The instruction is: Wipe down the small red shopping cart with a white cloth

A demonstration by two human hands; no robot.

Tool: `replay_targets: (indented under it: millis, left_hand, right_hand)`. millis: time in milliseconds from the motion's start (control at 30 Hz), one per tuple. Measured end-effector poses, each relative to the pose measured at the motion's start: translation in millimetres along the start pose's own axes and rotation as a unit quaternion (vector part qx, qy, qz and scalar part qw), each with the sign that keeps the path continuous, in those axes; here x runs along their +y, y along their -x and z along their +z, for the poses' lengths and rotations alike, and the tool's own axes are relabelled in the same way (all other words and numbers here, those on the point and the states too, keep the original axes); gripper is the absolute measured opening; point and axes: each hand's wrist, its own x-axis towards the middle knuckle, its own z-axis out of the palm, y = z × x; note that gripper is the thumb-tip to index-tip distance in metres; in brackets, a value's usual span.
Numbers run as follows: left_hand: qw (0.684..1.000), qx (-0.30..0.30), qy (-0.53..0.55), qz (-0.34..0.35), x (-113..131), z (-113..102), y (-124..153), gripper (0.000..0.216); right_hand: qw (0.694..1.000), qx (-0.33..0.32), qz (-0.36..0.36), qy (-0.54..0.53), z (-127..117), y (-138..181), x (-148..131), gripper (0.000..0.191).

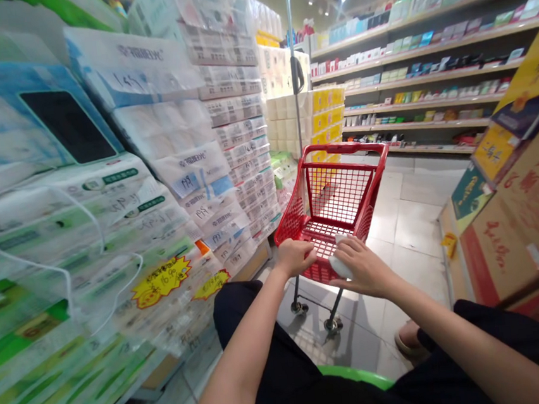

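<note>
Head view: red cart point(319, 272) sits right in front of the person, near the stacked paper packs point(236, 107) on the left, with open tiled floor point(390, 216) between it and the cartons point(507, 242) on the right. Both arms reach forward; right hand point(365, 268) pinches a white cloth point(338, 266), apparently tissue, at the near rim, left hand point(296, 256) curls beside it, can't tell if gripping.

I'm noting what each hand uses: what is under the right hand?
A white wad, perhaps tissue or cloth, shows under the right hand, at the near end of the red cart. The hand covers the rest of the wad and any part of the cart beneath.
</note>
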Motion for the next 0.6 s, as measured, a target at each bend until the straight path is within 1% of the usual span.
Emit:
replay_targets:
  millis: [100, 200, 233, 300, 367, 400, 467, 500, 533, 600]
  left_hand:
    - [1.0, -0.002, 0.012, 0.002, -1, -1, 2, 0.028]
    - [1.0, -0.005, 0.021, 0.003, 1, -1, 4, 0.024]
    - [1.0, -0.006, 0.028, 0.002, 2, -2, 4, 0.023]
    - [0.998, -0.005, 0.059, 0.004, 6, -6, 3, 0.019]
    - [0.993, 0.015, 0.117, 0.009, 12, -13, 0, 0.021]
    - [0.988, 0.033, 0.15, 0.017, 15, -17, -3, 0.029]
    - [0.975, 0.068, 0.209, 0.042, 24, -24, -10, 0.054]
    - [0.968, 0.077, 0.23, 0.057, 29, -27, -14, 0.062]
    - [0.963, 0.08, 0.248, 0.068, 34, -28, -17, 0.061]
    - [0.955, 0.067, 0.281, 0.064, 42, -29, -23, 0.042]
  right_hand:
    - [0.999, -0.006, -0.025, -0.032, -2, 6, -2, 0.031]
    - [0.992, -0.041, -0.033, -0.118, -20, 12, 8, 0.042]
    - [0.987, -0.045, -0.021, -0.154, -28, 14, 10, 0.044]
    - [0.976, -0.034, 0.024, -0.212, -43, 16, 14, 0.045]
    - [0.971, -0.008, 0.071, -0.229, -54, 15, 15, 0.044]
    - [0.97, 0.002, 0.087, -0.226, -57, 13, 16, 0.044]
    - [0.97, 0.017, 0.103, -0.222, -60, 9, 18, 0.044]
    - [0.967, 0.026, 0.111, -0.23, -60, 6, 19, 0.044]
    - [0.961, 0.036, 0.122, -0.247, -59, 4, 19, 0.043]
    - [0.935, 0.057, 0.169, -0.307, -57, 0, 19, 0.042]
